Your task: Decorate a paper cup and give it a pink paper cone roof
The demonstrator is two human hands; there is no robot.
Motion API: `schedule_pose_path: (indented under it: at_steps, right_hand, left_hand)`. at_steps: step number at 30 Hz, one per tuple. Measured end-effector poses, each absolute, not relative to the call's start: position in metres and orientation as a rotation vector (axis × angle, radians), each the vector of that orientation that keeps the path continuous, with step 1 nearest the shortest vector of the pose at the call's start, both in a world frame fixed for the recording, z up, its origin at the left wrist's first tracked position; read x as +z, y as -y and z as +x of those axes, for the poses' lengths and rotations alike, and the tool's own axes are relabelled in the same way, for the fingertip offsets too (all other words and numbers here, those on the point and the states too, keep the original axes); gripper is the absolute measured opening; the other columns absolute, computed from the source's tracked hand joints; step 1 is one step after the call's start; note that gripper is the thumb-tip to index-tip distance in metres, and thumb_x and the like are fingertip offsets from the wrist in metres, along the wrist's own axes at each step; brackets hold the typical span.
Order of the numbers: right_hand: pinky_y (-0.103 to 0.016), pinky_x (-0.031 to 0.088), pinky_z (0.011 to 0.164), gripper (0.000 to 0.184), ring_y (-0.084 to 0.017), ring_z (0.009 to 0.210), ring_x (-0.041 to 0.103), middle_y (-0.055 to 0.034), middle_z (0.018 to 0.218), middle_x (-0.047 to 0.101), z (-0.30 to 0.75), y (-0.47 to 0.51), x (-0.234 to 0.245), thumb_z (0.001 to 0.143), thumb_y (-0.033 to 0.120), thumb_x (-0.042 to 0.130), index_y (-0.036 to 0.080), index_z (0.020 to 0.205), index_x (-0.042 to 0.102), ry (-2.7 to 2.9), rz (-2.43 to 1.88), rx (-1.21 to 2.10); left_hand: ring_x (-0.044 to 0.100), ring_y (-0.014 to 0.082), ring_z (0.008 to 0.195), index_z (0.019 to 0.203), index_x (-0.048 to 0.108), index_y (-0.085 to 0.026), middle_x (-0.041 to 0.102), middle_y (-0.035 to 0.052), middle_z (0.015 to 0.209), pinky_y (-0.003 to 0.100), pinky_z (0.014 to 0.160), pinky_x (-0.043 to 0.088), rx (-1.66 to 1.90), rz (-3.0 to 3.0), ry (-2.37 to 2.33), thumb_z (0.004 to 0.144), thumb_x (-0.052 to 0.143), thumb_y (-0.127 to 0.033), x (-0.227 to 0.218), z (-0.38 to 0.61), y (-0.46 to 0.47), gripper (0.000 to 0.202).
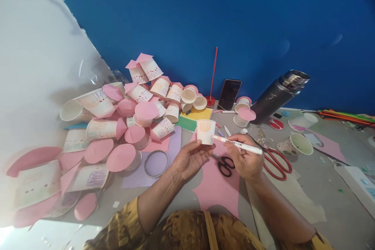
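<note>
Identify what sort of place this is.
Probably a paper-craft workspace: decorated paper cups heaped at left, cut pink paper, and an orange-tipped marker in the right hand.

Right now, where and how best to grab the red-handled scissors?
Red-handled scissors: probably best gripped by the loops, coming from the near right. The loops lie toward the wearer, while the blades point away, seen close beside the right hand.

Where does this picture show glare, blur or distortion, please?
Head view: strong glare whitens the lower left corner; the pink-topped cup there looks blurred and stretched; faint light spots mark the blue wall; the held cup and marker look fairly sharp.
</note>
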State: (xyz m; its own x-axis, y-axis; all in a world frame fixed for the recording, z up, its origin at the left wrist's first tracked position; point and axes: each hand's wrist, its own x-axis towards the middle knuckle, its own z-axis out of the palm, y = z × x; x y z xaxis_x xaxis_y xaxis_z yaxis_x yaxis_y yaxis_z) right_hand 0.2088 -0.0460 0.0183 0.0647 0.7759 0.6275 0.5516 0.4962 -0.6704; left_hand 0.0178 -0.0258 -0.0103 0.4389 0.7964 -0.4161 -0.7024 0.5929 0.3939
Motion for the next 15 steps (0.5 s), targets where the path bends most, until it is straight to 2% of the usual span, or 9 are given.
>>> schedule_pose_path:
  at_steps: [5, 9, 15]
  right_hand:
    - [-0.026, 0.056, 0.058, 0.004, -0.016, 0.06, 0.068, 0.0006, 0.075, 0.072, 0.2085, 0.0467, 0.0176, 0.096, 0.027, 0.07, 0.024, 0.094, 0.07, 1.603, -1.157, 0.261]
    - [-0.028, 0.056, 0.059, 0.007, -0.018, 0.063, 0.07, -0.0014, 0.076, 0.074, 0.2085, 0.0467, 0.0191, 0.097, 0.029, 0.069, 0.024, 0.093, 0.07, 1.622, -1.172, 0.231]
    - [-0.027, 0.054, 0.055, 0.01, -0.017, 0.058, 0.067, -0.0002, 0.07, 0.072, 0.2093, 0.0462, 0.0219, 0.098, 0.031, 0.066, 0.024, 0.092, 0.068, 1.664, -1.186, 0.234]
  left_hand:
    - [0.078, 0.0241, 0.092, 0.103, 0.078, -0.003, 0.082, 0.0188, 0.096, 0.032, 0.085, 0.061, 0.921, 0.163, -0.629, 0.092, 0.069, -0.014, -0.0088, 0.0184, 0.0265, 0.018]
    - [0.078, 0.0246, 0.093, 0.105, 0.078, -0.003, 0.082, 0.0192, 0.098, 0.032, 0.087, 0.061, 0.927, 0.163, -0.625, 0.094, 0.064, -0.013, -0.0071, 0.0194, 0.0271, 0.02]
    - [0.078, 0.0252, 0.095, 0.104, 0.078, -0.003, 0.082, 0.0195, 0.099, 0.033, 0.09, 0.061, 0.926, 0.17, -0.605, 0.093, 0.067, -0.014, -0.0087, 0.0191, 0.0271, 0.018]
